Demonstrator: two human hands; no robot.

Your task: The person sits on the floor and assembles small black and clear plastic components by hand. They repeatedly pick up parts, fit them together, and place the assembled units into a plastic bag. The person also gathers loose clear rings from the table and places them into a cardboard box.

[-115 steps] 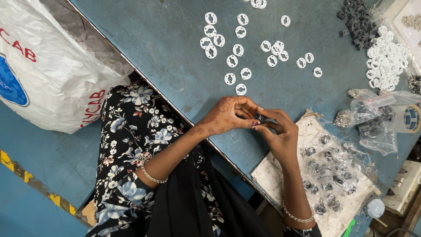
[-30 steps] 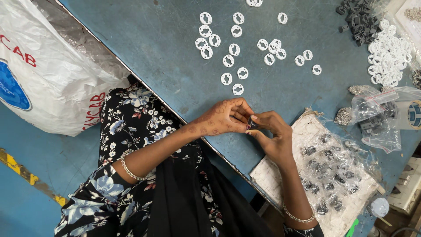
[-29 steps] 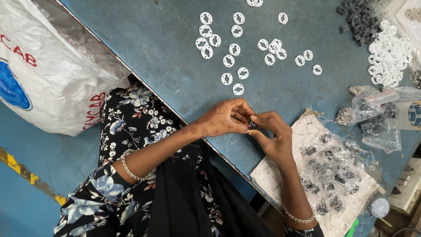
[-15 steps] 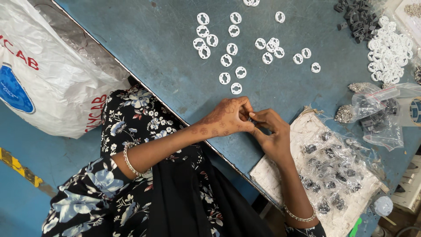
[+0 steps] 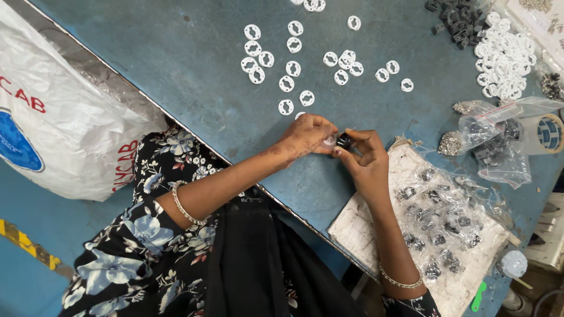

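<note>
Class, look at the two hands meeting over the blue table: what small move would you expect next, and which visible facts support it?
Probably pressing the two parts together. The left hand pinches a small white ring right against the small black part in the right hand; the pieces touch between the fingertips, though whether they are already seated is too small to tell. More white rings lie loose beyond.

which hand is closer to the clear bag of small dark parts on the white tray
Right. The right hand sits beside the clear bag; the left hand is farther away, past it.

A white woven sack (image 5: pixel 56 126) with red-and-blue print lies left; clear plastic bags (image 5: pixel 499 141) lie right.
</note>
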